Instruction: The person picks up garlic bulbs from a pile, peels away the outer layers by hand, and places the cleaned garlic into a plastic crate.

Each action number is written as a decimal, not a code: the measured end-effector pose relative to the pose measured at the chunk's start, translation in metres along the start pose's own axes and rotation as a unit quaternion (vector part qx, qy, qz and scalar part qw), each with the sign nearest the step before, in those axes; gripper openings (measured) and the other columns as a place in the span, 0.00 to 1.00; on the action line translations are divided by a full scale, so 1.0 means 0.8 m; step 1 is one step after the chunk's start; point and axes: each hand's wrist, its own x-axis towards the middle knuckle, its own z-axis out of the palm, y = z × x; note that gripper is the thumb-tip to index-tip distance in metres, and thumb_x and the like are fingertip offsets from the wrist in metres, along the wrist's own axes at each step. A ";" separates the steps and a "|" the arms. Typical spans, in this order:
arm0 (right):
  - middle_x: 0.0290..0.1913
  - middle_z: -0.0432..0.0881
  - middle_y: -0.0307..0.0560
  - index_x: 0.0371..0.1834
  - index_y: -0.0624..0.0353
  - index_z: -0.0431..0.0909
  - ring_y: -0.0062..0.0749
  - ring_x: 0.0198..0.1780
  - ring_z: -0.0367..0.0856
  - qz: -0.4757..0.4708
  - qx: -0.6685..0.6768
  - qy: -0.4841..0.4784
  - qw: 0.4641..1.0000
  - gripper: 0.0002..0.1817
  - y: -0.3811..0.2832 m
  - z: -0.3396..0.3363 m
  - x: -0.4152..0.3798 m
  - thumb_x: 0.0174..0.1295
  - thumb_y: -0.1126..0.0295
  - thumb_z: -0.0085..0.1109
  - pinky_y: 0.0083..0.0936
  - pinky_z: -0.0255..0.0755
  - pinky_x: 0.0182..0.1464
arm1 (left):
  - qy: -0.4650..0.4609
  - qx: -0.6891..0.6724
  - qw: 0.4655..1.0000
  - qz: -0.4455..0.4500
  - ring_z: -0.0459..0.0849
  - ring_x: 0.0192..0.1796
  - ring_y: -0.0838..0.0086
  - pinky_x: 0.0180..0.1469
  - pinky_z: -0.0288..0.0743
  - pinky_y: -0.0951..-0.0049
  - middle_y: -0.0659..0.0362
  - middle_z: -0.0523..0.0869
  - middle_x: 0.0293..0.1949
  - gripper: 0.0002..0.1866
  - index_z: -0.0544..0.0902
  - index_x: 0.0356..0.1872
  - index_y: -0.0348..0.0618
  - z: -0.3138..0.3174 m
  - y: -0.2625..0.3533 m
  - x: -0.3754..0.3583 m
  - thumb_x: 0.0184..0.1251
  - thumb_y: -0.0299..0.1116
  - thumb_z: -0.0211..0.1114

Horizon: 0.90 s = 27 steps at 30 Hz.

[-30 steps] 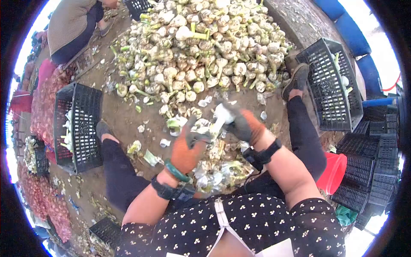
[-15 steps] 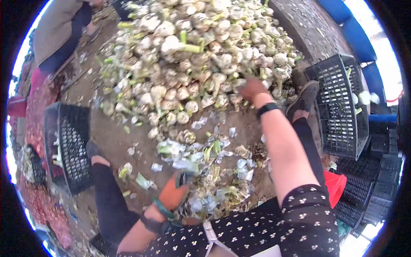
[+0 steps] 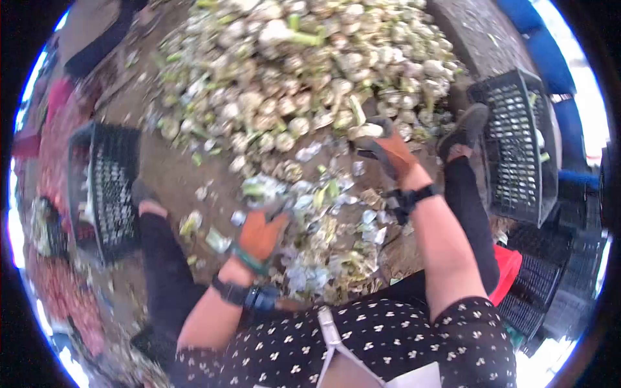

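A large heap of garlic bulbs (image 3: 284, 103) with cut green stems lies on the ground in front of me. My right hand (image 3: 390, 150), in an orange and dark glove, is closed around a white garlic bulb (image 3: 367, 131) at the heap's near edge; a short stem points up from it. My left hand (image 3: 264, 231), gloved the same way, is over the litter of peeled skins (image 3: 317, 226) between my legs. Its fingers are smeared by motion, so what it holds, if anything, does not show.
A black plastic crate (image 3: 116, 194) stands beyond my left foot, and another crate (image 3: 514, 152) beside my right foot. More black crates (image 3: 537, 265) are stacked at right, near a red item (image 3: 508, 271). Another person's leg (image 3: 103, 42) shows at upper left, above reddish net sacks (image 3: 61, 168).
My right hand has drawn back from the heap toward me and now holds a garlic bulb. The left hand has moved slightly up and away from my body.
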 end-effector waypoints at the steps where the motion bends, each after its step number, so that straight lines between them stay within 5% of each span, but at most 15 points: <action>1: 0.41 0.77 0.46 0.56 0.64 0.63 0.27 0.40 0.77 0.001 0.001 -0.037 0.999 0.32 -0.034 0.025 -0.038 0.46 0.73 0.67 0.22 0.75 0.41 | 0.014 -0.051 0.998 0.017 0.82 0.40 0.62 0.46 0.71 0.66 0.48 0.83 0.40 0.18 0.78 0.49 0.39 -0.005 0.016 0.003 0.60 0.35 0.56; 4: 0.47 0.75 0.43 0.57 0.59 0.65 0.27 0.52 0.72 -0.159 -0.102 -0.125 0.974 0.32 -0.072 0.063 -0.107 0.46 0.78 0.67 0.24 0.69 0.53 | -0.039 -0.258 0.965 -0.032 0.77 0.34 0.77 0.38 0.72 0.76 0.59 0.82 0.36 0.18 0.76 0.54 0.42 -0.015 0.039 0.009 0.62 0.32 0.55; 7: 0.49 0.76 0.52 0.54 0.60 0.67 0.41 0.51 0.75 -0.247 -0.344 -0.100 0.900 0.34 -0.118 0.096 -0.182 0.40 0.70 0.70 0.29 0.70 0.51 | -0.106 -0.385 0.914 -0.066 0.75 0.30 0.83 0.32 0.71 0.80 0.64 0.81 0.34 0.17 0.76 0.52 0.40 -0.033 0.075 -0.003 0.63 0.33 0.56; 9: 0.50 0.75 0.55 0.54 0.57 0.68 0.49 0.52 0.73 -0.284 -0.376 -0.105 0.876 0.33 -0.111 0.103 -0.209 0.40 0.70 0.68 0.32 0.68 0.54 | -0.110 -0.389 0.914 -0.039 0.78 0.22 0.81 0.19 0.69 0.81 0.61 0.82 0.27 0.13 0.77 0.45 0.41 -0.034 0.092 -0.011 0.62 0.34 0.54; 12: 0.53 0.72 0.55 0.53 0.57 0.69 0.51 0.54 0.70 -0.321 -0.498 -0.060 0.803 0.29 -0.097 0.109 -0.230 0.42 0.71 0.64 0.37 0.67 0.55 | -0.111 -0.409 0.902 -0.082 0.78 0.21 0.79 0.17 0.69 0.81 0.60 0.82 0.26 0.12 0.77 0.42 0.37 -0.022 0.084 -0.023 0.61 0.32 0.54; 20: 0.54 0.71 0.52 0.51 0.56 0.70 0.50 0.56 0.68 -0.458 -0.558 -0.040 0.691 0.30 -0.074 0.137 -0.216 0.38 0.77 0.64 0.39 0.63 0.58 | -0.023 -0.354 0.929 -0.101 0.79 0.20 0.79 0.16 0.70 0.79 0.58 0.82 0.24 0.09 0.80 0.34 0.36 -0.010 0.068 -0.022 0.59 0.30 0.55; 21: 0.54 0.71 0.52 0.51 0.56 0.70 0.50 0.56 0.68 -0.457 -0.557 -0.042 0.693 0.30 -0.073 0.139 -0.212 0.38 0.77 0.64 0.39 0.63 0.58 | 0.000 -0.344 0.935 -0.082 0.79 0.20 0.79 0.17 0.71 0.79 0.57 0.82 0.24 0.09 0.80 0.35 0.36 -0.008 0.063 -0.020 0.59 0.29 0.55; 22: 0.54 0.71 0.52 0.51 0.57 0.70 0.49 0.56 0.68 -0.431 -0.529 -0.049 0.730 0.31 -0.073 0.141 -0.208 0.37 0.78 0.64 0.39 0.63 0.58 | 0.069 -0.014 0.986 0.150 0.80 0.22 0.75 0.23 0.73 0.75 0.55 0.83 0.25 0.09 0.80 0.36 0.36 -0.011 0.050 -0.013 0.58 0.29 0.56; 24: 0.52 0.73 0.48 0.52 0.59 0.69 0.40 0.56 0.71 -0.359 -0.386 -0.057 0.848 0.32 -0.071 0.144 -0.203 0.38 0.80 0.65 0.33 0.64 0.59 | 0.055 -0.133 0.988 0.058 0.80 0.24 0.73 0.27 0.74 0.73 0.54 0.83 0.26 0.10 0.80 0.37 0.36 -0.001 0.037 -0.004 0.57 0.30 0.56; 25: 0.54 0.73 0.45 0.53 0.60 0.69 0.31 0.56 0.70 -0.229 -0.231 -0.079 0.942 0.31 -0.063 0.139 -0.197 0.39 0.81 0.65 0.27 0.64 0.59 | 0.043 -0.250 0.967 -0.029 0.81 0.26 0.71 0.30 0.74 0.71 0.53 0.83 0.27 0.11 0.80 0.38 0.36 -0.004 0.041 -0.001 0.57 0.30 0.57; 27: 0.56 0.71 0.43 0.57 0.62 0.66 0.26 0.56 0.69 -0.078 -0.080 -0.130 0.985 0.34 -0.061 0.126 -0.187 0.40 0.83 0.63 0.25 0.65 0.59 | 0.032 -0.273 0.961 0.008 0.75 0.22 0.80 0.23 0.69 0.79 0.61 0.79 0.25 0.10 0.77 0.42 0.38 -0.009 0.039 -0.001 0.62 0.31 0.56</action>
